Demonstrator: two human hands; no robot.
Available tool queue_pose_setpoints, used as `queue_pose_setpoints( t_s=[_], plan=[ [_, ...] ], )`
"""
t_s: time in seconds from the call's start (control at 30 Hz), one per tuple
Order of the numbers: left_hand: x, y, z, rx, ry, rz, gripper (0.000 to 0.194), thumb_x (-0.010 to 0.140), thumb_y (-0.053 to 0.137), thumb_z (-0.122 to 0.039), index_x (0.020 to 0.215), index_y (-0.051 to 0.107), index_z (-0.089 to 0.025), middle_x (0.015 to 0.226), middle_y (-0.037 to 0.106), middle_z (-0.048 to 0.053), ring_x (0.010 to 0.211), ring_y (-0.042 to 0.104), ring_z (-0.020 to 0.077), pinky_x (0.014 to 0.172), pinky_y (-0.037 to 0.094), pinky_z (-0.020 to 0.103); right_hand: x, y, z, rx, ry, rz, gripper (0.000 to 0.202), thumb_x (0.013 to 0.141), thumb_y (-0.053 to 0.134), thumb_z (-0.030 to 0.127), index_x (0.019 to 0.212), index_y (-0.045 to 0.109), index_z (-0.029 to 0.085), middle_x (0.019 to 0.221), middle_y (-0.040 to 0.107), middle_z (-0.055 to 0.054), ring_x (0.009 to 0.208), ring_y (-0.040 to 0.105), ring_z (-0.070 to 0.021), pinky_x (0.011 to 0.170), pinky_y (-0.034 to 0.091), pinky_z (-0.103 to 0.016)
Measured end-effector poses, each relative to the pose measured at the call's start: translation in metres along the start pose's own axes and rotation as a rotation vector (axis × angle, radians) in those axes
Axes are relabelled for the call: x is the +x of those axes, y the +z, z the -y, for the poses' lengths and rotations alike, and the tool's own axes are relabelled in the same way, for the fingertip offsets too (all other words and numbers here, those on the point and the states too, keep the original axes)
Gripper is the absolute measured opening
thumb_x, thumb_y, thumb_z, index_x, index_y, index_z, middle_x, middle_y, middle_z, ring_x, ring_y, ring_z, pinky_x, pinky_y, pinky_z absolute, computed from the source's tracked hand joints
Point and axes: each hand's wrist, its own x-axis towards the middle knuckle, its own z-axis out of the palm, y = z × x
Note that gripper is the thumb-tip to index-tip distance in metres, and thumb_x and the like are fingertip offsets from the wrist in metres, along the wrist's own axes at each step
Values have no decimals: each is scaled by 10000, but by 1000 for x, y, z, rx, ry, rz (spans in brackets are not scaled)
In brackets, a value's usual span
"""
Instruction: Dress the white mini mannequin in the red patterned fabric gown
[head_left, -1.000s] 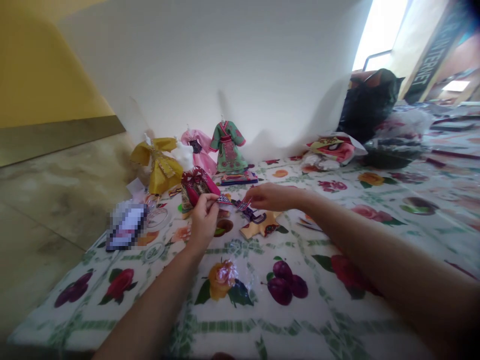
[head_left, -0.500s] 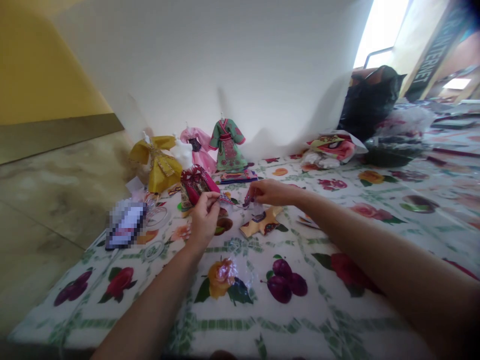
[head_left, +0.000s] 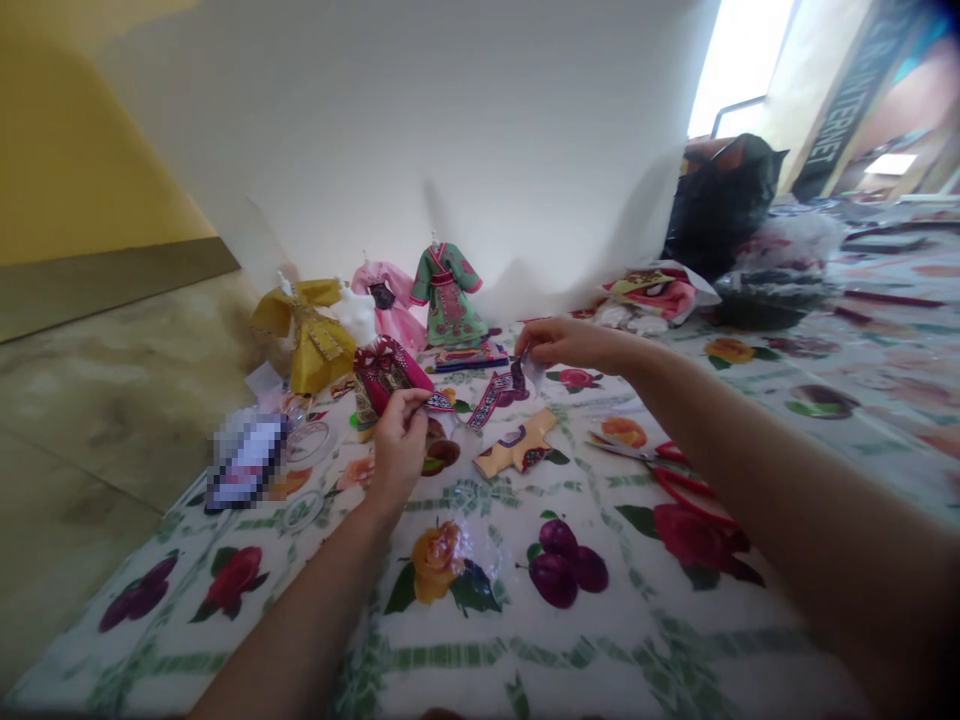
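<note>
My left hand (head_left: 400, 438) is closed in a pinch on one end of a patterned ribbon (head_left: 491, 400). Farther right, my right hand (head_left: 559, 345) grips the other stretch of the ribbon, along with a thin translucent strip (head_left: 534, 372) hanging below the fingers. Between the hands the ribbon sags toward the table. Just below it lies a small tan doll garment (head_left: 517, 446) with dark patterned trim, spread flat. Beside my left fingers stands a doll form in a magenta dress (head_left: 394, 372). Scissors (head_left: 626, 447) with red handles lie partly under my right forearm.
At the back stand a yellow doll dress (head_left: 319, 340), a pink dress (head_left: 397, 305), a green robe (head_left: 450, 295) and a bare white doll form (head_left: 356, 312). A blurred-out phone (head_left: 246, 455) lies at left. Folded fabric (head_left: 652, 295) and a black bag (head_left: 724, 205) are at right.
My right hand has moved up and to the right, drawing out more ribbon between the hands. The scissors have come into fuller view. The camera view has shifted slightly.
</note>
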Motion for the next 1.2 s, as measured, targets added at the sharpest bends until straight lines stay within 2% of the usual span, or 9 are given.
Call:
queue_pose_setpoints(
  t_s=[0.07, 0.17, 0.27, 0.37, 0.53, 0.67, 0.77, 1.0, 1.2],
  plan=[
    [-2, 2, -1, 26, -10, 56, 221, 781, 523, -162, 992, 577, -201, 984, 675, 45, 857, 680, 160, 772, 544, 284, -2, 1, 3, 69, -30, 15, 182, 805, 530, 110, 899, 666, 184, 887, 670, -57, 785, 595, -174, 697, 461, -274],
    [-5, 5, -2, 32, -49, 170, 232, 750, 536, -151, 976, 575, -188, 1077, 663, 75, 1087, 646, 204, 906, 522, 332, -4, 4, 7, 83, -64, 38, 187, 804, 534, 121, 917, 665, 193, 891, 669, -50, 794, 588, -173, 702, 456, -275],
    [-6, 5, -2, 56, -46, 236, 211, 767, 571, -193, 978, 571, -185, 1142, 647, 88, 1126, 626, 207, 956, 497, 342, -4, 7, 11, 96, -93, 73, 247, 795, 533, 122, 994, 657, 200, 906, 671, -41, 791, 589, -169, 701, 451, -270],
    [-7, 5, -5, 64, -43, 254, 210, 811, 595, -260, 1005, 576, -183, 1164, 638, 94, 1116, 617, 209, 952, 489, 336, -4, 13, 17, 105, -159, 113, 283, 779, 526, 102, 1024, 641, 188, 890, 649, -33, 763, 567, -156, 682, 441, -255],
    [-10, 10, -19, -25, -95, 277, 357, 800, 698, -391, 1057, 583, -173, 1121, 644, 93, 1116, 600, 224, 945, 476, 327, -6, 29, 35, 61, -289, 235, 298, 772, 531, 81, 1042, 634, 156, 835, 610, -20, 704, 527, -131, 616, 420, -225],
    [-13, 13, -25, -153, -183, 403, 433, 751, 770, -426, 1051, 595, -168, 1020, 673, 62, 981, 630, 191, 876, 483, 300, -13, 39, 49, 1, -370, 313, 298, 774, 538, 56, 1036, 642, 153, 853, 615, -15, 717, 522, -119, 613, 403, -211],
    [-15, 12, -25, -155, -267, 448, 386, 750, 778, -426, 984, 629, -158, 865, 682, 26, 803, 633, 148, 753, 481, 262, -17, 42, 54, -63, -349, 290, 291, 783, 539, 53, 1037, 638, 156, 842, 620, -12, 705, 517, -116, 607, 393, -215],
    [-15, 9, -26, -292, -408, 357, 399, 696, 825, -414, 944, 641, -162, 733, 677, 0, 670, 628, 111, 630, 464, 208, -15, 41, 50, -140, -282, 245, 345, 787, 555, 63, 1110, 623, 163, 888, 650, -28, 720, 543, -125, 617, 396, -219],
    [-13, 11, -31, -509, -484, 335, 434, 714, 794, -484, 942, 679, -134, 746, 687, 28, 639, 650, 133, 618, 529, 251, -12, 44, 47, -134, -322, 229, 322, 780, 564, 75, 1080, 638, 168, 887, 654, -29, 718, 540, -125, 620, 397, -220]
  ],
)
